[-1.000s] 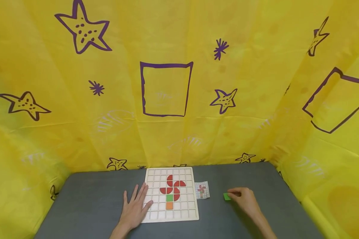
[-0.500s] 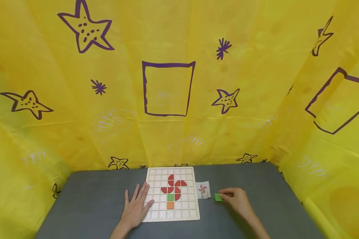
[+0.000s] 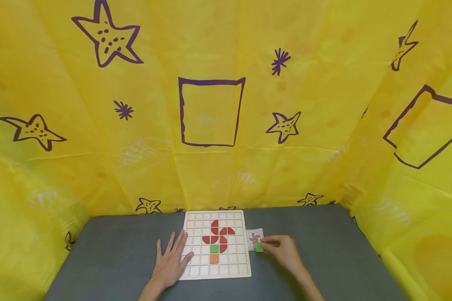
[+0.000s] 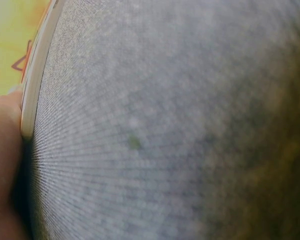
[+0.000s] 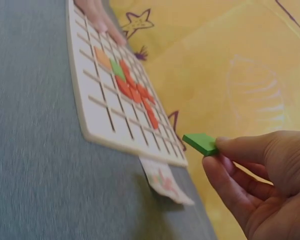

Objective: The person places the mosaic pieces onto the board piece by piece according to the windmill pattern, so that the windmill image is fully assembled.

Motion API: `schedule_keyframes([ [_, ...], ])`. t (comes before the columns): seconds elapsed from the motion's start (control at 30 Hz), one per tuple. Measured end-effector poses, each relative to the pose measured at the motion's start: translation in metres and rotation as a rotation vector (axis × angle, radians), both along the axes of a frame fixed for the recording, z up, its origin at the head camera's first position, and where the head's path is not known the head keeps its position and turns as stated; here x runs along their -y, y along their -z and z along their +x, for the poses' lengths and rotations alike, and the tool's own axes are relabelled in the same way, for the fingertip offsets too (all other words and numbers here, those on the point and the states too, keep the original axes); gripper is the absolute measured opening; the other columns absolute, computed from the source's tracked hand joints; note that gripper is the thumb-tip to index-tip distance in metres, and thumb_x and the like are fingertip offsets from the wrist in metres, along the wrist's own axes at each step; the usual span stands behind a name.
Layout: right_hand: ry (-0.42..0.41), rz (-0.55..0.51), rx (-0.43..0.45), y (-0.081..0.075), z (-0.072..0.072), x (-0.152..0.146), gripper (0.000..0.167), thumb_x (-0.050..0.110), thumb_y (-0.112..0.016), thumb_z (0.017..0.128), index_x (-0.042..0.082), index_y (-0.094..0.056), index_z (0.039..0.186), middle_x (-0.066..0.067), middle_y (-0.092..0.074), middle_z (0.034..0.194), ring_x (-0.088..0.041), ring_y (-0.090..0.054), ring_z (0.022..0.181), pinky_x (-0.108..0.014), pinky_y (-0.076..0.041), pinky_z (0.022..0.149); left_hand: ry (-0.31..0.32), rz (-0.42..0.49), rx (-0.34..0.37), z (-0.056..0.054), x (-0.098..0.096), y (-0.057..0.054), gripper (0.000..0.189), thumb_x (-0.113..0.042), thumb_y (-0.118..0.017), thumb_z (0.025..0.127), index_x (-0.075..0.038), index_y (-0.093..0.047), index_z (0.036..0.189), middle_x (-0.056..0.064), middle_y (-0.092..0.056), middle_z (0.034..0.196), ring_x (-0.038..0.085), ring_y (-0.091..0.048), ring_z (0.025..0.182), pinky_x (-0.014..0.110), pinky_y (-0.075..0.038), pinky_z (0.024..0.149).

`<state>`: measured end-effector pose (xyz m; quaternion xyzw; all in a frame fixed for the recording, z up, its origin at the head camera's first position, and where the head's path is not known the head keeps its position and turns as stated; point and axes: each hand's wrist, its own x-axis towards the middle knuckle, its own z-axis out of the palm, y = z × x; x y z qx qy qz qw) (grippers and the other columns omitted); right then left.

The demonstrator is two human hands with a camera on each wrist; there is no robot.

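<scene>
Between thumb and fingers my right hand (image 3: 283, 250) pinches a flat green square tile (image 5: 201, 143), held above the table beside the board. In the head view this tile overlaps the lower right corner of a small printed pattern card (image 3: 253, 236). My left hand (image 3: 168, 260) rests with spread fingers on the left edge of a white gridded board (image 3: 235, 267). On the board lie several red curved pieces (image 3: 223, 244) in a pinwheel shape. Below them sit a green square tile (image 3: 214, 249) and an orange square tile (image 3: 214, 258), one under the other.
The board lies on a dark grey table (image 3: 109, 251). A yellow curtain (image 3: 211, 175) with purple drawings hangs behind and at both sides. The pattern card sticks out at the board's right edge, as the right wrist view also shows.
My right hand has moved left with the green tile, from the table's right part to over the pattern card. My left hand stays on the board's edge.
</scene>
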<state>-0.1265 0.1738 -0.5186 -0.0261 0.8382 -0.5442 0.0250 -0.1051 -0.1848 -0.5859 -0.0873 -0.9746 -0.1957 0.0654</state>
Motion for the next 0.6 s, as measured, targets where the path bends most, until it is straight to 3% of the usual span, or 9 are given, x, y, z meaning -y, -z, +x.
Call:
schedule_keyframes([
  [0.2, -0.039, -0.065, -0.008, 0.001, 0.0, 0.017, 0.018, 0.004, -0.078, 0.081, -0.008, -0.075, 0.094, -0.019, -0.073, 0.093, -0.013, -0.069, 0.071, -0.027, -0.058, 0.063, -0.005, -0.015, 0.024, 0.001, -0.001, -0.003, 0.069, -0.054, -0.046, 0.099, -0.012, -0.035, 0.153, 0.007, -0.031, 0.159, 0.04, -0.024, 0.145, 0.071, 0.0, 0.109],
  [0.33, -0.078, -0.041, -0.033, 0.002, 0.002, 0.03, 0.017, 0.007, -0.079, 0.081, -0.006, -0.076, 0.092, -0.017, -0.073, 0.094, -0.013, -0.069, 0.069, -0.022, -0.056, 0.061, -0.003, -0.015, 0.025, 0.002, 0.0, -0.004, 0.069, -0.053, -0.046, 0.099, -0.012, -0.035, 0.153, 0.006, -0.03, 0.159, 0.04, -0.023, 0.145, 0.071, 0.0, 0.109],
  [0.5, -0.132, 0.014, -0.074, 0.002, 0.003, 0.043, 0.014, 0.012, -0.08, 0.081, 0.001, -0.078, 0.089, -0.008, -0.074, 0.083, -0.012, -0.069, 0.069, -0.02, -0.054, 0.061, -0.006, 0.007, -0.023, 0.0, 0.001, 0.004, 0.069, -0.054, -0.047, 0.099, -0.012, -0.037, 0.152, 0.007, -0.032, 0.158, 0.041, -0.025, 0.144, 0.07, 0.0, 0.109],
  [0.6, -0.149, 0.031, -0.086, 0.001, 0.002, 0.048, 0.013, 0.013, -0.08, 0.082, 0.003, -0.078, 0.089, -0.006, -0.074, 0.084, -0.01, -0.068, 0.07, -0.02, -0.054, 0.062, -0.002, 0.016, -0.04, 0.001, 0.001, 0.003, 0.068, -0.053, -0.048, 0.098, -0.012, -0.038, 0.152, 0.007, -0.034, 0.157, 0.041, -0.027, 0.143, 0.07, 0.0, 0.109],
])
